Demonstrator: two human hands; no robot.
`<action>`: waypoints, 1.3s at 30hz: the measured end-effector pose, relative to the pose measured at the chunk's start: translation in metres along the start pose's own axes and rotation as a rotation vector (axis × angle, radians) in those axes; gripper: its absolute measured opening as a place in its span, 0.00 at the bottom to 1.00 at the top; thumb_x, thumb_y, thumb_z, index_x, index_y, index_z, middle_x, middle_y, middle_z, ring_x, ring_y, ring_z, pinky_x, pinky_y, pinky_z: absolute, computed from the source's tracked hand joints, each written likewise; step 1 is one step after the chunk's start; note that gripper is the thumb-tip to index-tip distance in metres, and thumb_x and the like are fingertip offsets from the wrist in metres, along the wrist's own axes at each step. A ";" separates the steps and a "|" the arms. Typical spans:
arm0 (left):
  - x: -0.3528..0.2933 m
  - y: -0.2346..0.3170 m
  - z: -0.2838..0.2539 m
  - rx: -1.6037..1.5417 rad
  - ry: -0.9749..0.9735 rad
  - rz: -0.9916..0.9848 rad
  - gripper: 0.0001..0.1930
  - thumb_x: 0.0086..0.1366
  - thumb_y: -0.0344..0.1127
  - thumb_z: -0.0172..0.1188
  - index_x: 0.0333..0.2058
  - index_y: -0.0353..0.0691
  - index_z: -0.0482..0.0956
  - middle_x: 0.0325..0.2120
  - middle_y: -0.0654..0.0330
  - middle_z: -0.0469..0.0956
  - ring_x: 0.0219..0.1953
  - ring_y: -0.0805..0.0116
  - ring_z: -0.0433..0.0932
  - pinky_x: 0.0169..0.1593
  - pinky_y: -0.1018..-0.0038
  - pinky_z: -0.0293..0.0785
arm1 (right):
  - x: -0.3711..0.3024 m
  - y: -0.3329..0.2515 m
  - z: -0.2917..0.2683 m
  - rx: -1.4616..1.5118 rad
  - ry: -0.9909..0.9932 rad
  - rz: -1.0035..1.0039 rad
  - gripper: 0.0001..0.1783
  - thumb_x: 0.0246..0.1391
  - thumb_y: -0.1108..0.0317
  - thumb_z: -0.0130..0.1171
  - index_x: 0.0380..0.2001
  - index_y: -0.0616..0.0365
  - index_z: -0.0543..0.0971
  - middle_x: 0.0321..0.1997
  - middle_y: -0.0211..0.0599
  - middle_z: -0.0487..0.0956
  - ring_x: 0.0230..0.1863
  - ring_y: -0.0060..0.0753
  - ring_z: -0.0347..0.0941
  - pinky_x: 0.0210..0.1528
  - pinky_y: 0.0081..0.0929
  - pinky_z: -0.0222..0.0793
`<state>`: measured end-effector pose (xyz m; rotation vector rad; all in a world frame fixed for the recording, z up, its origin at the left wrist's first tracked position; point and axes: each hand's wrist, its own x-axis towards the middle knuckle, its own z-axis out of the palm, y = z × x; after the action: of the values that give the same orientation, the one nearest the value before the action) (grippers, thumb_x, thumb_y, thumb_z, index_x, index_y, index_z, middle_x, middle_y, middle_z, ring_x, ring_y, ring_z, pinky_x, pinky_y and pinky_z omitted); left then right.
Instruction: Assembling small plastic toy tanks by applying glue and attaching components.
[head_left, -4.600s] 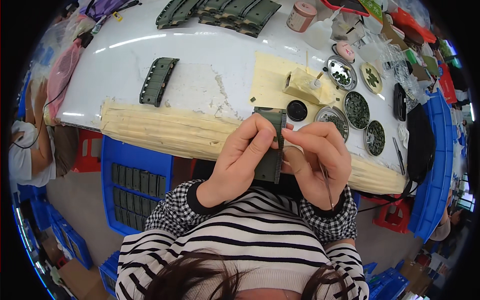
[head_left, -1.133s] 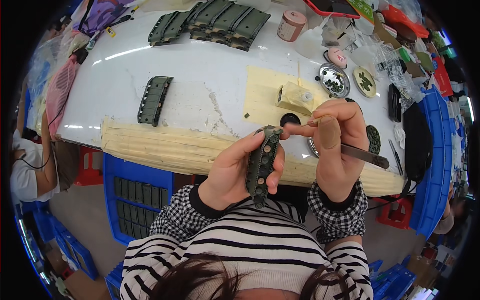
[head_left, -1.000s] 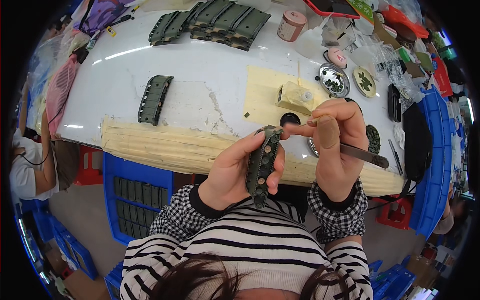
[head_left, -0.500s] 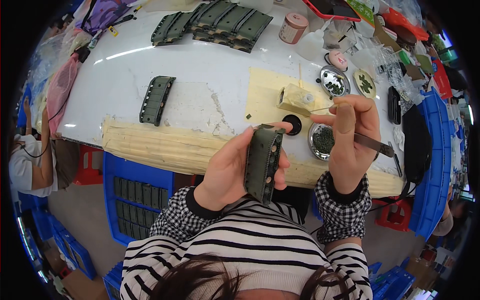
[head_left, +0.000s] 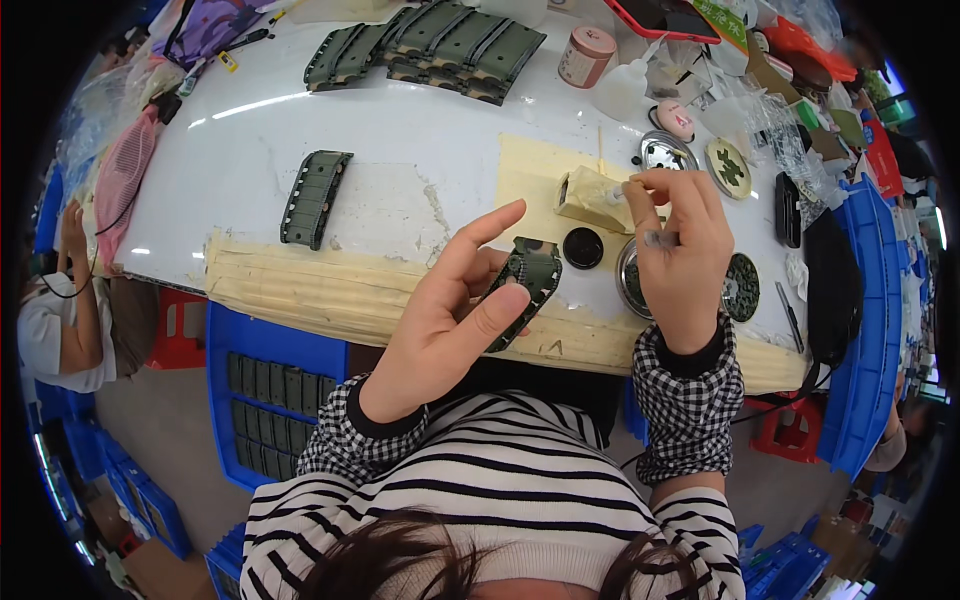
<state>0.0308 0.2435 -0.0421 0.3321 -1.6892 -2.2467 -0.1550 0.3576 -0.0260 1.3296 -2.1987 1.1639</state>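
My left hand (head_left: 435, 320) holds a curved dark-green camouflage strip (head_left: 530, 285) over the table's front edge, thumb across its face and index finger stretched out. The strip is tilted, with small studs along its edge. My right hand (head_left: 685, 255) is closed in a pinch on tweezers (head_left: 660, 239); only a grey bit shows, the rest is hidden by the fingers. Its fingertips are at the white nozzle (head_left: 616, 193) of a small bottle in a tape-covered yellowish box (head_left: 588, 199); whether they touch it I cannot tell. A round black lid (head_left: 583, 248) lies between the hands.
A metal dish (head_left: 628, 285) sits partly behind my right hand, with a dish of green bits (head_left: 741, 287) beside it. Another green strip (head_left: 316, 200) lies left; several are stacked (head_left: 440, 50) at the back. A blue crate (head_left: 222, 400) stands below left. A person (head_left: 65, 330) sits far left.
My right hand has moved up and left to the bottle nozzle, and the tweezers have turned mostly out of sight. My left hand has tilted the strip and its index finger has stretched out.
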 end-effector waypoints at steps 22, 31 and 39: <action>0.002 0.000 0.007 0.482 0.071 0.234 0.23 0.56 0.31 0.65 0.51 0.36 0.75 0.30 0.54 0.75 0.30 0.67 0.73 0.35 0.76 0.69 | -0.018 -0.037 -0.004 0.714 -0.167 0.056 0.03 0.59 0.76 0.53 0.36 0.65 0.72 0.33 0.37 0.72 0.30 0.21 0.69 0.33 0.15 0.68; 0.002 -0.002 0.008 0.479 0.087 0.261 0.23 0.56 0.31 0.65 0.51 0.36 0.75 0.31 0.54 0.75 0.30 0.66 0.73 0.35 0.76 0.70 | -0.018 -0.036 -0.006 0.673 -0.183 0.046 0.03 0.59 0.76 0.54 0.35 0.65 0.72 0.34 0.38 0.72 0.30 0.21 0.69 0.34 0.15 0.69; -0.001 0.002 0.005 0.506 0.044 0.226 0.23 0.59 0.30 0.62 0.55 0.39 0.73 0.34 0.61 0.74 0.35 0.76 0.70 0.39 0.80 0.68 | -0.009 -0.024 -0.012 0.697 -0.029 0.206 0.06 0.62 0.73 0.49 0.38 0.67 0.70 0.34 0.32 0.73 0.37 0.22 0.76 0.35 0.16 0.71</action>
<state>0.0300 0.2477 -0.0393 0.2805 -2.1357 -1.6226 -0.1312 0.3662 -0.0127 1.3649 -2.0583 2.1341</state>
